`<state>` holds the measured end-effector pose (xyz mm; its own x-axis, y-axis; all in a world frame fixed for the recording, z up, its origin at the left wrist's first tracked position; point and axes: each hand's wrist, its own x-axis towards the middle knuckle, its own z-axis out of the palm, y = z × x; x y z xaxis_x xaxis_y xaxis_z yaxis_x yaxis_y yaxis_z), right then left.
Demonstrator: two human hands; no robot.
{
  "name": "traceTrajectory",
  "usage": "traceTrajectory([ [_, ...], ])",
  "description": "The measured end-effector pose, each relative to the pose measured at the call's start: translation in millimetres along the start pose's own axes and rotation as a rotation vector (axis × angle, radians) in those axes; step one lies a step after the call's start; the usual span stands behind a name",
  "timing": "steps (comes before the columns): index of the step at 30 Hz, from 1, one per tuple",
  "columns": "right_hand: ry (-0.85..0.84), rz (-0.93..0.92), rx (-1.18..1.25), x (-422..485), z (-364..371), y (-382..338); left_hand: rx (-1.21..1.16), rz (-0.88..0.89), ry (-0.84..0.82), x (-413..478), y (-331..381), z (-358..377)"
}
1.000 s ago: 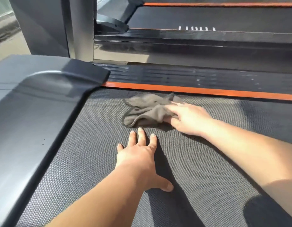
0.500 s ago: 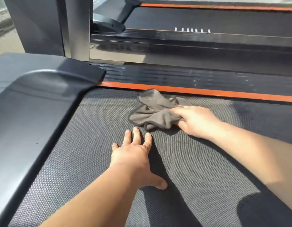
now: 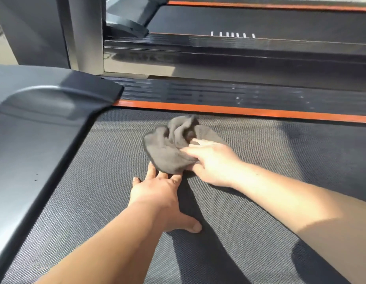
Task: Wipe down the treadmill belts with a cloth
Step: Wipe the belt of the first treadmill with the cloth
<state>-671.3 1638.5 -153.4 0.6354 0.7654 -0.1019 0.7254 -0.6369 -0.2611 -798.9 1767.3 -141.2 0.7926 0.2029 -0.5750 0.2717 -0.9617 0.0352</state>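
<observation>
Cloth (image 3: 169,148): a grey rag bunched on the belt (image 3: 96,181), just on the near side of the orange strip (image 3: 239,110) and not touching it.
Handling: I judge it soft, light and limp. It will crumple instead of sliding flat unless it is pressed down, and the belt's woven texture should drag on it.
Where to hold: the gathered folds on the side away from the motor cover (image 3: 44,119), leaving the loose flap to trail.
Right hand (image 3: 213,162): fingers over those folds and thumb closed beneath, gripping the cloth. The view is blurred.
Left hand (image 3: 157,193): flat on the belt with fingers spread, nearer than the cloth, fingertips meeting its near edge and holding nothing.
Edges: the strip bounds the belt on the far side. The cover's raised lip bounds it to the left of the strip's end.
Room: there is wide bare belt to the right along the strip and toward the viewer. The left hand lies in the path of any pull toward the viewer.
</observation>
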Motion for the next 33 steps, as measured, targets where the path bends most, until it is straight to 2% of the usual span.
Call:
traceTrajectory([
  [1, -0.001, -0.048, 0.024, -4, -2, 3, 0.000, 0.001, 0.003, 0, 0, 0],
  [3, 0.012, -0.001, 0.044, -4, -12, 22, 0.001, -0.002, 0.002, -1, 0, 1],
  [5, 0.043, 0.143, -0.034, 3, -17, 48, -0.002, -0.005, 0.008, 0, 0, 2],
  [9, 0.145, 0.620, -0.140, 12, -22, 85, -0.004, -0.004, 0.010, -1, -1, 2],
  [11, 0.136, 0.698, -0.169, 16, -18, 79, -0.004, -0.003, 0.012, 0, -1, 3],
  [13, 0.121, 0.644, -0.161, 16, -15, 56, -0.005, 0.000, 0.011, 0, -1, 3],
  [17, 0.055, 0.220, -0.043, -16, -11, 26, 0.005, -0.003, 0.016, 0, -1, 3],
  [19, 0.028, 0.170, -0.030, -30, -21, 45, 0.010, -0.004, 0.018, 1, -1, 3],
  [21, 0.051, 0.368, -0.124, -31, -23, 81, 0.008, -0.002, 0.022, 1, -1, 4],
  [24, 0.128, 0.780, -0.113, -23, -27, 115, 0.007, -0.005, 0.027, 1, -1, 5],
  [26, 0.166, 0.844, -0.082, -18, -20, 106, 0.008, -0.007, 0.026, 1, -1, 5],
  [29, 0.259, 0.655, -0.032, -13, -2, 64, 0.003, -0.008, 0.014, 1, -1, 3],
  [31, 0.226, 0.355, -0.011, -23, 3, 33, 0.003, -0.004, 0.009, 1, -1, 3],
  [33, 0.062, 0.084, 0.038, -41, -2, 24, 0.014, 0.001, 0.010, 1, -2, 3],
])
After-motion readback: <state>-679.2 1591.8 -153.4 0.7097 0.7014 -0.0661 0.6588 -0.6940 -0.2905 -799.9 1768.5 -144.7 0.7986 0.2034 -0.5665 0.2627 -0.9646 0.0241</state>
